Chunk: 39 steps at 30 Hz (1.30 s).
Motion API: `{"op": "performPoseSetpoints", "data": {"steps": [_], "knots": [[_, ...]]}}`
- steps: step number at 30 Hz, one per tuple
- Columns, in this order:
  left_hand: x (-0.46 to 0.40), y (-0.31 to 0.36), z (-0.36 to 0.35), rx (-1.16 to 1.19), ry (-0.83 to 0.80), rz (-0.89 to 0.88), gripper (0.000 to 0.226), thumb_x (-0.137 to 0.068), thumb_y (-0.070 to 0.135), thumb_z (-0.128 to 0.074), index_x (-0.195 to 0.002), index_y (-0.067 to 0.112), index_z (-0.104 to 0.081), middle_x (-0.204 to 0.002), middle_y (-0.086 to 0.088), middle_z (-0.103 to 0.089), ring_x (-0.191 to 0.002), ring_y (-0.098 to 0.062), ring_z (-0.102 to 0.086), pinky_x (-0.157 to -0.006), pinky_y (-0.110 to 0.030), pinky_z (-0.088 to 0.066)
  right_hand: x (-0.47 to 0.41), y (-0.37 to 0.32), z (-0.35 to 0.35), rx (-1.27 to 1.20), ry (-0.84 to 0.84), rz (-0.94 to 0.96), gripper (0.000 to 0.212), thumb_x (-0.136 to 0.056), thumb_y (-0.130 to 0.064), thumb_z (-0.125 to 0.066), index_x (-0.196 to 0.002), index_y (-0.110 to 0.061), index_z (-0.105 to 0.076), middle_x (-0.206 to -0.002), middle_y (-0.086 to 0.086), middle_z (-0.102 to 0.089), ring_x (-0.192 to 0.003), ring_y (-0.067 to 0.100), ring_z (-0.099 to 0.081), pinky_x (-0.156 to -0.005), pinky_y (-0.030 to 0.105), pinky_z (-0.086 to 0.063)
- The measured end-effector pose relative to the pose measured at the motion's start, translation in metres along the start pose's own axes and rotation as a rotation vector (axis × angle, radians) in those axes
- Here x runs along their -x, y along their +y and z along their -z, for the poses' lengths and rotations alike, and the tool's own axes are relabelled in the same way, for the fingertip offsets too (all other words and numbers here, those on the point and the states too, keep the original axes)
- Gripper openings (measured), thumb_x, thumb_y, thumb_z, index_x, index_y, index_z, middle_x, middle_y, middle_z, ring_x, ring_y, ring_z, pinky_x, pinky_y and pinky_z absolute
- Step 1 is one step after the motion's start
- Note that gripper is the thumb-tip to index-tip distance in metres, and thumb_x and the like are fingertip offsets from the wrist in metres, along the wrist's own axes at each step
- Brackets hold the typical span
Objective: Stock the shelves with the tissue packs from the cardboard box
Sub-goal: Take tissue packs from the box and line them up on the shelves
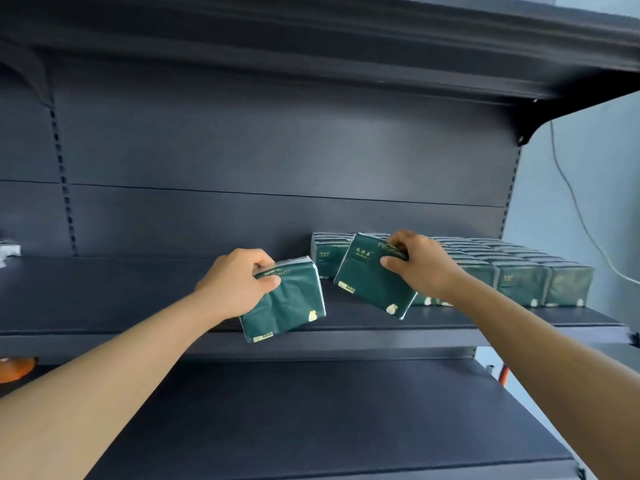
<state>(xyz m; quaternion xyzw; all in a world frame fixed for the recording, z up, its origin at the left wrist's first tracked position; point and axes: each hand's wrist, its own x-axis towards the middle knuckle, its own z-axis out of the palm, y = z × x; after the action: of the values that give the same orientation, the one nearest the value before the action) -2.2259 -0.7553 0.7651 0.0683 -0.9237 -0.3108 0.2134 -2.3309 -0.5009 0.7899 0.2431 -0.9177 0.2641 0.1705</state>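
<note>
My left hand (235, 282) grips a dark green, soft plastic-wrapped tissue pack (285, 301) by its top edge, fingers curled over it, thumb across the face; the pack hangs tilted at the front lip of the dark grey metal middle shelf (138, 299). My right hand (420, 263) pinches a second green tissue pack (372, 275) at its upper corner, tilted above the shelf, just at nine o'clock of the shelved rows of green packs (519, 271). Bare shelf stretches toward nine o'clock. The wrappers look crinkled and glossy. A lower grey shelf (311, 410) lies at six o'clock.
</note>
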Motion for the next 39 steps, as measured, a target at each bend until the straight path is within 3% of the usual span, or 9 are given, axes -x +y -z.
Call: {"op": "performPoseSetpoints", "data": {"steps": [8, 12, 15, 21, 31, 39], "knots": [[-0.064, -0.01, -0.007, -0.01, 0.035, 0.087, 0.003, -0.086, 0.029, -0.065, -0.089, 0.03, -0.064, -0.093, 0.011, -0.069, -0.092, -0.017, -0.064, -0.088, -0.046, -0.052, -0.112, 0.006, -0.046, 0.025, -0.074, 0.094, 0.024, -0.09, -0.021, -0.059, -0.11, -0.009, -0.053, -0.101, 0.007, -0.058, -0.088, 0.02, -0.048, -0.074, 0.026, -0.036], [-0.09, -0.015, -0.014, -0.033, 0.037, 0.111, 0.003, -0.086, 0.028, -0.065, -0.087, 0.03, -0.063, -0.094, 0.012, -0.068, -0.091, -0.017, -0.064, -0.088, -0.046, -0.052, -0.147, 0.021, -0.068, 0.078, -0.16, 0.094, 0.031, -0.09, -0.022, -0.06, -0.117, -0.01, -0.051, -0.11, 0.008, -0.059, -0.103, 0.025, -0.053, -0.09, 0.035, -0.044], [-0.102, -0.019, -0.02, -0.042, 0.03, 0.126, 0.004, -0.086, 0.029, -0.065, -0.086, 0.031, -0.062, -0.095, 0.012, -0.067, -0.089, -0.017, -0.064, -0.088, -0.046, -0.052, -0.161, 0.032, -0.082, 0.137, -0.206, 0.1, 0.03, -0.088, -0.023, -0.063, -0.114, -0.013, -0.052, -0.111, 0.007, -0.06, -0.107, 0.027, -0.054, -0.098, 0.041, -0.042], [-0.116, -0.029, -0.032, -0.069, 0.017, 0.142, 0.007, -0.087, 0.031, -0.065, -0.083, 0.033, -0.06, -0.097, 0.012, -0.067, -0.079, -0.015, -0.06, -0.083, -0.042, -0.053, -0.173, 0.045, -0.099, 0.233, -0.218, 0.166, 0.033, -0.086, -0.026, -0.065, -0.114, -0.015, -0.052, -0.111, 0.005, -0.061, -0.103, 0.025, -0.056, -0.092, 0.039, -0.046], [-0.12, -0.029, -0.039, -0.075, 0.007, 0.118, 0.004, -0.088, 0.03, -0.064, -0.091, 0.031, -0.063, -0.094, 0.01, -0.067, -0.082, -0.016, -0.061, -0.082, -0.041, -0.052, -0.178, 0.046, -0.103, 0.296, -0.181, 0.267, 0.034, -0.087, -0.026, -0.065, -0.115, -0.014, -0.05, -0.114, 0.005, -0.059, -0.103, 0.024, -0.055, -0.09, 0.035, -0.046], [-0.122, -0.03, -0.042, -0.058, 0.006, 0.096, 0.004, -0.087, 0.028, -0.065, -0.089, 0.031, -0.063, -0.092, 0.012, -0.068, -0.074, -0.013, -0.059, -0.078, -0.038, -0.051, -0.172, 0.046, -0.104, 0.573, -0.117, 0.224, 0.071, -0.075, -0.037, -0.075, -0.127, -0.01, -0.036, -0.125, 0.011, -0.047, -0.118, 0.029, -0.045, -0.099, 0.038, -0.039]]}}
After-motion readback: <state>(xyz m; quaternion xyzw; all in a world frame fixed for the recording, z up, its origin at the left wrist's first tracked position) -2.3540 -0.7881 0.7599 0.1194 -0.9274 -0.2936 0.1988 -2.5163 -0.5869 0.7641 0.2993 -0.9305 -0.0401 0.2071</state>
